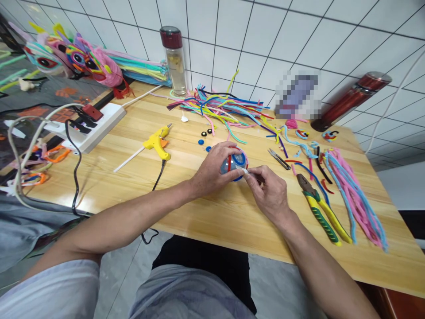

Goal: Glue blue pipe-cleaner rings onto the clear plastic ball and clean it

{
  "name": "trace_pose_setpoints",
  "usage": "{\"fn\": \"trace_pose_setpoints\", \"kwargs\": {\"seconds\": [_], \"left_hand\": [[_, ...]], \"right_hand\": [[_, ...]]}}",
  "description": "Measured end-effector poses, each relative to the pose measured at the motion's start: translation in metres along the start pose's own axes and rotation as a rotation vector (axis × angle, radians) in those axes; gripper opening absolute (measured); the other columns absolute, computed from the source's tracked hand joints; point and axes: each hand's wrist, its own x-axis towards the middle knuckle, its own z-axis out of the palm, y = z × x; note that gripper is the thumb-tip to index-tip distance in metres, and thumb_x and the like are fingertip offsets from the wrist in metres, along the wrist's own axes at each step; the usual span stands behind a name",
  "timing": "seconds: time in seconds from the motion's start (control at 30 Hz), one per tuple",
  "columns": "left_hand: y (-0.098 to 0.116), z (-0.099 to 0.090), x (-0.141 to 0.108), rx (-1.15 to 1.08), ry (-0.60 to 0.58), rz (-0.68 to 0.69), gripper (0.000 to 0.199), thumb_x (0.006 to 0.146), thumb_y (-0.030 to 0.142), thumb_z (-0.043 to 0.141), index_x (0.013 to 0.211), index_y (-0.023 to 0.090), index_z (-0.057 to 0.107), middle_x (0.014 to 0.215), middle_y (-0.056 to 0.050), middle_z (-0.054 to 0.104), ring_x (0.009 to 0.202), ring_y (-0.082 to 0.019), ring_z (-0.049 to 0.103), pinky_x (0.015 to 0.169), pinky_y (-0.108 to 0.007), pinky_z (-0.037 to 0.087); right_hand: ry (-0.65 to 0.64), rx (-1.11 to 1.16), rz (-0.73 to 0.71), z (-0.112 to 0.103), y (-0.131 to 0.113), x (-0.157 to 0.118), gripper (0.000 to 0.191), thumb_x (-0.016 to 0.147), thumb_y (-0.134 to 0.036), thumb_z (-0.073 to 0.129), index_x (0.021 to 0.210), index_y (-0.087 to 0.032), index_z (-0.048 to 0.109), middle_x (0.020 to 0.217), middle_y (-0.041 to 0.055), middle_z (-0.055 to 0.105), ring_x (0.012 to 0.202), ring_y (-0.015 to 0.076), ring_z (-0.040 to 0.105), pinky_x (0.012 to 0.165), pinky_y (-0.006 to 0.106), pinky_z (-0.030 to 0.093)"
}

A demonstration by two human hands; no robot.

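Note:
Over the middle of the table, my left hand (216, 167) is wrapped round a clear, rounded ball (226, 166) with red, blue and pink pipe cleaner strips on it. The fingers hide part of its far side. My right hand (269, 188) pinches a small white piece (244, 171) against the ball's near right side; its exact kind is too small to tell. Just left of the ball lie small blue discs (201, 142) and black rings with pale centres (204, 134). To the right of the ball rest thread snips (279, 158).
A yellow glue gun (157, 142) lies left, its cord running to the front edge. Beyond it sits a white power strip (99, 128). Pipe cleaners (222, 106) and a glass bottle (175, 62) are at the back. Pliers (318, 208), pink-blue pipe cleaners (357, 197) and a red flask (352, 102) are right.

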Motion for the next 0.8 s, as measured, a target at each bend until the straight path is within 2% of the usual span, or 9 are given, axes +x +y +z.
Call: {"fn": "trace_pose_setpoints", "kwargs": {"seconds": [0.2, 0.47, 0.8], "left_hand": [[0.0001, -0.0021, 0.0001, -0.007, -0.014, -0.002, 0.045, 0.094, 0.053, 0.068, 0.125, 0.022, 0.058, 0.137, -0.015, 0.062, 0.136, -0.029, 0.056, 0.114, -0.051, 0.045], [0.0030, -0.0007, 0.0005, -0.002, 0.019, 0.018, 0.039, 0.093, 0.042, 0.071, 0.122, 0.020, 0.058, 0.134, -0.014, 0.063, 0.133, -0.026, 0.057, 0.114, -0.047, 0.046], [0.0037, 0.0009, 0.0004, -0.005, 0.019, -0.006, 0.038, 0.094, 0.045, 0.069, 0.122, 0.022, 0.058, 0.135, -0.014, 0.063, 0.133, -0.027, 0.057, 0.114, -0.050, 0.046]], "right_hand": [[-0.001, -0.006, 0.007, -0.0001, 0.0010, -0.0015, 0.011, 0.099, -0.032, 0.063, 0.098, -0.023, 0.068, 0.080, 0.0010, 0.072, 0.062, 0.0126, 0.063, 0.058, 0.026, 0.048], [0.052, -0.011, 0.018, 0.0049, -0.0022, -0.0031, 0.009, 0.098, -0.031, 0.065, 0.098, -0.022, 0.068, 0.080, 0.0012, 0.071, 0.064, 0.0129, 0.064, 0.058, 0.025, 0.048], [0.062, -0.033, 0.041, 0.0056, -0.0036, -0.0015, 0.014, 0.099, -0.035, 0.062, 0.096, -0.022, 0.068, 0.079, 0.0017, 0.071, 0.063, 0.0134, 0.064, 0.059, 0.026, 0.049]]}}
